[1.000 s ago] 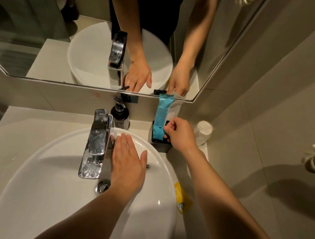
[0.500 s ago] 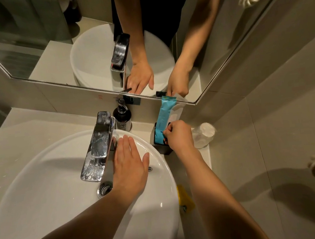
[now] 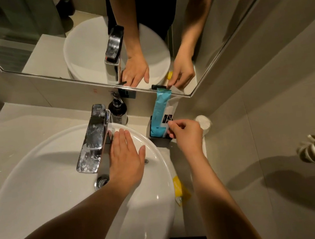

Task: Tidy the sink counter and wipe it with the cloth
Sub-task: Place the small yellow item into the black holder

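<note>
The basin (image 3: 43,191) filled most of the counter (image 3: 15,123), leaving only a narrow strip on the right against the wall (image 3: 252,128). The left hand (image 3: 126,159) lay flat and spread on the basin rim beside the tap (image 3: 94,138), holding nothing. The right hand (image 3: 187,135) had fingers pinched on the packets (image 3: 162,115) standing in the black holder (image 3: 154,133) by the mirror (image 3: 84,39) — tidying looked barely begun. A yellow wrapper (image 3: 180,189) lay loose in the strip, and no cloth was visible, so wiping remained. Little room there — a cup (image 3: 203,122) crowded the corner.
</note>
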The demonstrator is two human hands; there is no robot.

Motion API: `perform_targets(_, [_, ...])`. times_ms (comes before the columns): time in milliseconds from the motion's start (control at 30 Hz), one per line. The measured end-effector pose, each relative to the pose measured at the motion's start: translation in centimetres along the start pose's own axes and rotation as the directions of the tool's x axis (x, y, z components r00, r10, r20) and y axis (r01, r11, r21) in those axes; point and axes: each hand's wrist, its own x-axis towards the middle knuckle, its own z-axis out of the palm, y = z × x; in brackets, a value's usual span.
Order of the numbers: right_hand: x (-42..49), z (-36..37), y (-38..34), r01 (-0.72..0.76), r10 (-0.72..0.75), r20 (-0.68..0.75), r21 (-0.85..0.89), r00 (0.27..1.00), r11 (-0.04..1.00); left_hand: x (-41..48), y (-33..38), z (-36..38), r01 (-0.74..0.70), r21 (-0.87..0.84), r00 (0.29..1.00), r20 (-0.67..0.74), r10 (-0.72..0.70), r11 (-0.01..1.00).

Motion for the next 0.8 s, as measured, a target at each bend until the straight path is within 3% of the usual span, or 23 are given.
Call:
perform_targets(167, [-3.7,-3.7,3.3,-0.165,0.165,0.002,0.036,0.986,0.986,-0.2,0.2,0.0,0.004,0.004,1.0,0.004,-0.004,1.0])
perform_targets(367, [-7.5,-3.8,9.7,-0.322,0.344,0.079,-0.213,0.936,0.923,-0.3,0.3,0.1,0.013,0.018,1.0,-0.008,-0.013,1.0])
perform_targets(533, [-8.8,-1.4,12.1,-0.303,0.337,0.142,-0.219,0.931,0.927,-0.1,0.3,0.2,0.02,0.019,1.0,-0.011,-0.02,1.0])
perform_targets(800, [-9.3,-0.3,12.8,-0.316,0.342,0.119,-0.195,0.932,0.928,0.1,0.2,0.2,0.013,0.031,1.0,-0.017,-0.013,0.999])
